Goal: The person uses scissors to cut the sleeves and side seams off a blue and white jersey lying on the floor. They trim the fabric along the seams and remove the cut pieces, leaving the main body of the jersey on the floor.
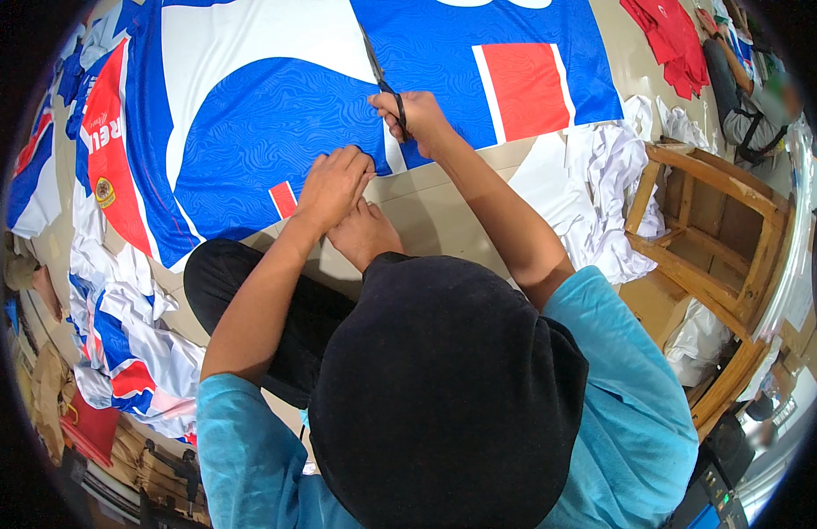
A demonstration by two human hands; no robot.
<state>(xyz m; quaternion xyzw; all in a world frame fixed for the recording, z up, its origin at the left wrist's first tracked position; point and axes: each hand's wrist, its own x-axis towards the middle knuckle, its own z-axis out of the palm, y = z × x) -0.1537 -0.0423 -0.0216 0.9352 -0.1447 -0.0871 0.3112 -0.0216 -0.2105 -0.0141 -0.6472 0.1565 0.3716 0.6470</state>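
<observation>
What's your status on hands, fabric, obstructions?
Right hand gripping scissors. Left hand at near edge of blue, white and red fabric. Fabric spread over floor. Bare foot beside left hand, possibly in the way.

Free room lies over the flat fabric (258, 115) from 9 to 2 o'clock of the hands (338, 187), broken by scissors (384, 85) at 12. A bare foot (367, 234) blocks 6; white cloth (602, 176) and a wooden frame (690, 280) crowd 3 to 4.
</observation>
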